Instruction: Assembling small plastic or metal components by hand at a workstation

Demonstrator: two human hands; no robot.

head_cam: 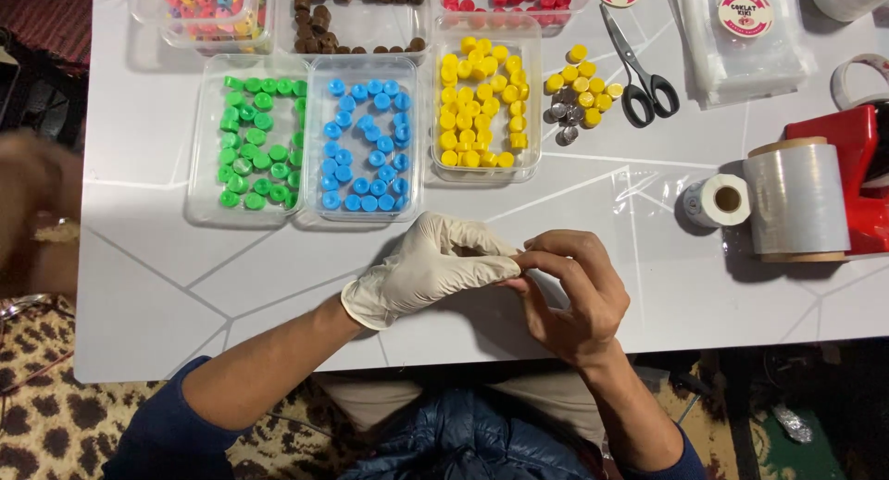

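Pulling at the glove on the left hand, the bare right hand pinches its fingertips (near the tabletop's front edge); next, a firmer tug.

Over a white table, the gloved left hand and bare right hand meet at the fingertips, pinching something too small to tell, just below clear trays of green pieces, blue pieces and yellow pieces, with scissors and a film roll to the right.
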